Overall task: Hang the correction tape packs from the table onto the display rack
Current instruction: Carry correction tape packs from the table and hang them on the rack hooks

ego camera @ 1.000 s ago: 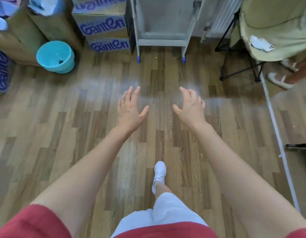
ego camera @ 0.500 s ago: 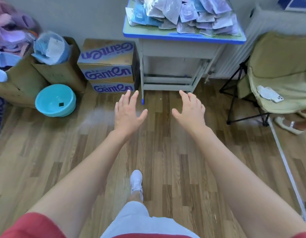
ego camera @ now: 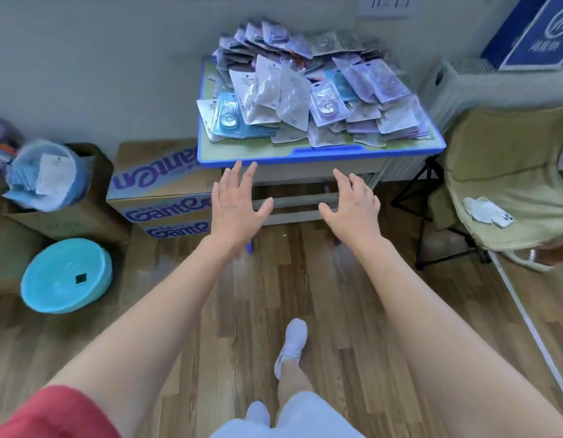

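A heap of correction tape packs [ego camera: 308,93], purple, blue and clear, covers a small table with a blue rim [ego camera: 321,156] against the wall. Both my arms stretch forward below the table's front edge. My left hand [ego camera: 237,205] has its fingers spread and holds nothing. To its right my right hand [ego camera: 352,205] is spread too, fingers slightly bent, and empty. Neither hand touches the table or the packs. No display rack is in view.
Stacked cardboard boxes [ego camera: 160,188] stand left of the table, with a turquoise basin [ego camera: 65,275] on the wooden floor. A bag of blue packs [ego camera: 46,175] sits in a box at far left. A folding chair [ego camera: 507,188] with a phone stands right.
The view has tilted up from the floor, and the table with its packs has come fully into sight. Both hands stay spread and now reach close to the table's front edge.
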